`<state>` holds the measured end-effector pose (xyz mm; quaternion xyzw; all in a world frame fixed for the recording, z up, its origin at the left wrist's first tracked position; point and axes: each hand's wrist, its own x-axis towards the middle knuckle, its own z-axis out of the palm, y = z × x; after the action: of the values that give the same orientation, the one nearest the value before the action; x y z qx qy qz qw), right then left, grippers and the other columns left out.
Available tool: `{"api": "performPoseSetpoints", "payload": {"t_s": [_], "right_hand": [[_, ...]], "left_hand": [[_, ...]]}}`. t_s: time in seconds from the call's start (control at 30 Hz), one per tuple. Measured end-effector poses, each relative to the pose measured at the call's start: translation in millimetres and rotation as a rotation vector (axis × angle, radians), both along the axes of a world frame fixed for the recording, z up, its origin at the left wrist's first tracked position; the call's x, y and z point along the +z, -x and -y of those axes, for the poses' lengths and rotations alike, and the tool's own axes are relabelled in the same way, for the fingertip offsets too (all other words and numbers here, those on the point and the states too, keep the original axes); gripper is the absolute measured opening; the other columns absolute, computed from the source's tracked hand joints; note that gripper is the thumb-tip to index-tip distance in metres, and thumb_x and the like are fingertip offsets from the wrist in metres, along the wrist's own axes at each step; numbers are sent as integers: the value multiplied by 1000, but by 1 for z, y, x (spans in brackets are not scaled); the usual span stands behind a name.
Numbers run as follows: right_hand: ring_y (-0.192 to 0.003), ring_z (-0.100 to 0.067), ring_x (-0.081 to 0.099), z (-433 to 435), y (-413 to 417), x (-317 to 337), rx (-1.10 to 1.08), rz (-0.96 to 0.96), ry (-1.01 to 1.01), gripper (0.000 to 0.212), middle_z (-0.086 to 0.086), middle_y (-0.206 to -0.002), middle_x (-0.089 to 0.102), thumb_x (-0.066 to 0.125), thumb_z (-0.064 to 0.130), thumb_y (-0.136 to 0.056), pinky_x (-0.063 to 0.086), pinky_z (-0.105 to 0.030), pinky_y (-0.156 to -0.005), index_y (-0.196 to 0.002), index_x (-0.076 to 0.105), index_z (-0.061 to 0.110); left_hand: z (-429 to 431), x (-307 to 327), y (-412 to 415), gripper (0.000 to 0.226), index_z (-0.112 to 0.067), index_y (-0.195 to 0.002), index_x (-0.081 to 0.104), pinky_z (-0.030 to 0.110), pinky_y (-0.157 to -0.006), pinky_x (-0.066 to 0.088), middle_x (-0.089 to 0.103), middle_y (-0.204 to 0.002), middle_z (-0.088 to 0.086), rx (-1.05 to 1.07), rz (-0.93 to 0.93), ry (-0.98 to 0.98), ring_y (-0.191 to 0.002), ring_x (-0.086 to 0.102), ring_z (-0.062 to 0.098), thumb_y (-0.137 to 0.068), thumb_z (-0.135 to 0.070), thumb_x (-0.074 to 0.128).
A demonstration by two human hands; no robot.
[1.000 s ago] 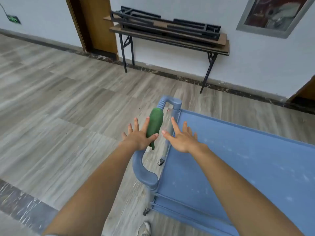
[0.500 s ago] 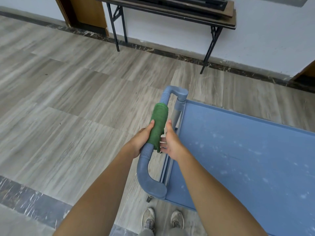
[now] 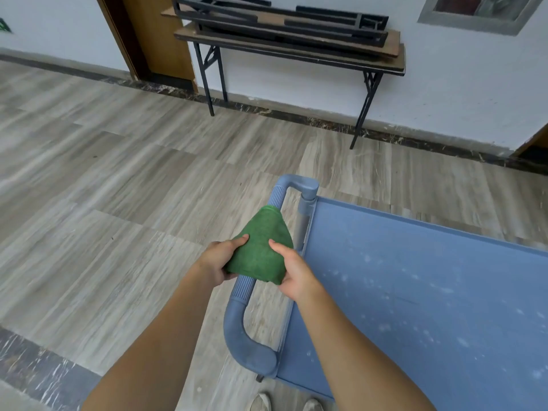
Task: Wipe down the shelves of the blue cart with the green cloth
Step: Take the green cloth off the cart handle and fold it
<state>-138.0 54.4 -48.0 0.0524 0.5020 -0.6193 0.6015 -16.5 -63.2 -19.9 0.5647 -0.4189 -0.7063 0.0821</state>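
Observation:
The green cloth point(image 3: 261, 247) hangs over the ribbed handle point(image 3: 243, 292) of the blue cart, its far end still draped on the bar. My left hand point(image 3: 219, 259) grips the cloth's left edge and my right hand point(image 3: 293, 271) grips its right edge, pulling the near end wide and up off the handle. The cart's top shelf point(image 3: 415, 292) spreads to the right, blue and flecked with pale dusty spots. Lower shelves are hidden under it.
A folding table point(image 3: 290, 51) with stacked folded tables on top stands against the white wall ahead. A wooden door frame point(image 3: 142, 40) is at the back left. Grey wood-look floor point(image 3: 103, 203) lies left of the cart. My shoes point(image 3: 284, 403) show at the bottom.
My open hands closed in on the rolled cloth on the handle, took hold of it, and have now spread its near end out and lifted it.

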Motion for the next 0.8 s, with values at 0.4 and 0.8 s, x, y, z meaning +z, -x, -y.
{"api": "performPoseSetpoints", "payload": {"t_s": [0.4, 0.8], "right_hand": [[-94, -26, 71, -56, 31, 47, -456, 275, 484, 36, -13, -101, 74, 55, 36, -90, 58, -35, -77, -92, 76, 7], [-88, -19, 69, -133, 47, 105, -848, 14, 796, 27, -5, -95, 73, 48, 25, -88, 55, -30, -81, -94, 72, 14]], "left_hand": [[-52, 132, 70, 18, -13, -105, 52, 37, -69, 58, 68, -99, 15, -15, -432, 167, -85, 69, 27, -92, -8, 65], [-205, 182, 154, 39, -2, -130, 50, 32, -50, 55, 69, -99, 18, -250, -600, -33, -73, 70, 27, -95, -13, 64]]}}
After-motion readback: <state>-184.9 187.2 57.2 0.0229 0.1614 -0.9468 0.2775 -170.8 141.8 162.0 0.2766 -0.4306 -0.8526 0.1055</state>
